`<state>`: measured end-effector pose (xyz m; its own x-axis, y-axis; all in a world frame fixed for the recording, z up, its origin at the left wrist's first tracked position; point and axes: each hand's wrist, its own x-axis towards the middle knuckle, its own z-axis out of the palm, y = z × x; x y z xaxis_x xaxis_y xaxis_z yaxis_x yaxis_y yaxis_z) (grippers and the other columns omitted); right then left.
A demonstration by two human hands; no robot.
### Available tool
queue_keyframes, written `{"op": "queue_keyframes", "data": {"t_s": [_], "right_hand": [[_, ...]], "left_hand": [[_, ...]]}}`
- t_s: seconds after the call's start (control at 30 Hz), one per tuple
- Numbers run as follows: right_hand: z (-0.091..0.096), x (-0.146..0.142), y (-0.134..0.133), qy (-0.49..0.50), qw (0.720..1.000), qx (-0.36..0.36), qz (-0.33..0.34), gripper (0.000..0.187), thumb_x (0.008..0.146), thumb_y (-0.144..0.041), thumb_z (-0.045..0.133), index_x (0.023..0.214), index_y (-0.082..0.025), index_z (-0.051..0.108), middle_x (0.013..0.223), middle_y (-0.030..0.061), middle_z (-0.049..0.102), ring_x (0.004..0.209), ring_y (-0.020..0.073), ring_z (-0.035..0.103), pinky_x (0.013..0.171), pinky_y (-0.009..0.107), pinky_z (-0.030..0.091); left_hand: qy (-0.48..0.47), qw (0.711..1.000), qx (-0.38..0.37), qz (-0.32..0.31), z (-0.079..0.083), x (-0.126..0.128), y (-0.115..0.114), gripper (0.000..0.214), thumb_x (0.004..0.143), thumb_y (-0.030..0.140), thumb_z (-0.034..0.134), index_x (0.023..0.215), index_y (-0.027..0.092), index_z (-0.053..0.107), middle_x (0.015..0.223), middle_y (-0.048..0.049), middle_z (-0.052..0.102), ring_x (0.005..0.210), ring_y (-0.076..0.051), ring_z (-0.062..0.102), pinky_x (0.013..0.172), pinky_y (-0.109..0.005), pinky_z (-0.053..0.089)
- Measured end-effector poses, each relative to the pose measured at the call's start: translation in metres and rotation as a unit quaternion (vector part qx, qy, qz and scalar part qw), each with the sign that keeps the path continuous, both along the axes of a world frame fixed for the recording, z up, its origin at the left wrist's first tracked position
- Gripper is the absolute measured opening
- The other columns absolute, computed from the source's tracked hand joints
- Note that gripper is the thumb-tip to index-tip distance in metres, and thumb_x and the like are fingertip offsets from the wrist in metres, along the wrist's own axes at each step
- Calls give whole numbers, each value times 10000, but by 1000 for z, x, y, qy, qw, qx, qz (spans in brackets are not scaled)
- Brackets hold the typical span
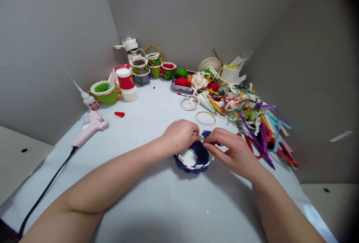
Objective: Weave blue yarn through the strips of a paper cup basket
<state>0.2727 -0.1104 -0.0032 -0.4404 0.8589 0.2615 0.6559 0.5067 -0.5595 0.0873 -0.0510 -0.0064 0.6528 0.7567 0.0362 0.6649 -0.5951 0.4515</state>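
A small round basket (191, 168) of blue yarn woven around upright white strips stands in front of me, its mouth facing up and its pale bottom visible inside. At its far rim my left hand (183, 135) is closed, with a white strip (201, 137) between thumb and finger. My right hand (231, 148) reaches in from the right, fingertips pinched at the same part of the rim on the blue yarn (206, 133). The exact grip of the right fingertips is partly hidden. Both hands almost touch.
To the left lie a pink glue gun (89, 127) with a black cord, a glue bottle (90, 101) and a red cap (119, 114). Decorated baskets (106, 93) line the back. Rings (205, 118), a tray of yarn balls (185, 88), ribbon scraps (238, 100) and red-handled scissors (254, 146) lie right.
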Motion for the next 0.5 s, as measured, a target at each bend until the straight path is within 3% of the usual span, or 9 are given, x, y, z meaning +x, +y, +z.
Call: {"op": "queue_keyframes", "data": {"t_s": [0.5], "right_hand": [[-12, 28, 8, 46, 998, -19, -33, 149, 875, -290, 536, 848, -199, 651, 785, 52, 630, 726, 166, 573, 651, 287, 451]], "left_hand": [[8, 1000, 5, 24, 3, -3, 3, 196, 805, 281, 512, 818, 195, 688, 821, -42, 697, 782, -179, 598, 662, -261, 407]]}}
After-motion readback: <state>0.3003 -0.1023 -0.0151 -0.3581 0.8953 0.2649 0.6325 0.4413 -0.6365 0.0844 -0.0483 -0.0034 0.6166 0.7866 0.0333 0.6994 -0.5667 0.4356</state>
